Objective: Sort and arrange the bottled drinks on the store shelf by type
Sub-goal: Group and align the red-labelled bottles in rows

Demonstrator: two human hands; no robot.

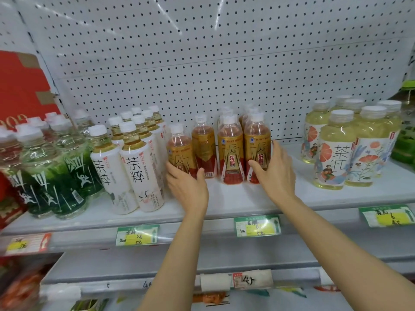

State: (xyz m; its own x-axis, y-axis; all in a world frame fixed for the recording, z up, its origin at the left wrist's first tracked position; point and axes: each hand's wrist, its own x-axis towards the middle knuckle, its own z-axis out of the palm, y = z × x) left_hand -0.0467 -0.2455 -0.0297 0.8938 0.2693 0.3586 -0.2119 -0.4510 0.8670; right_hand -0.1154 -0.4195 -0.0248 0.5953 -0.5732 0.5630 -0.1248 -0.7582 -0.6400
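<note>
Gold-and-red energy drink bottles (230,151) stand in a small group at the middle of the white shelf (235,196). My left hand (188,185) wraps the lower part of the leftmost gold bottle (178,147), fingers on its left side and thumb on its right. My right hand (275,171) holds the rightmost gold bottle (257,144), with the thumb across its front and the fingers along its right side. White tea bottles (139,167) stand just left of the group. Green-labelled water bottles (51,173) stand further left. Pale yellow fruit-tea bottles (336,151) stand at the right.
A white pegboard (202,63) backs the shelf. A red carton (20,86) sits at the far left. Price tags (257,225) hang on the shelf's front rail. Bare shelf shows between the gold bottles and the fruit teas. A lower shelf (224,281) lies underneath.
</note>
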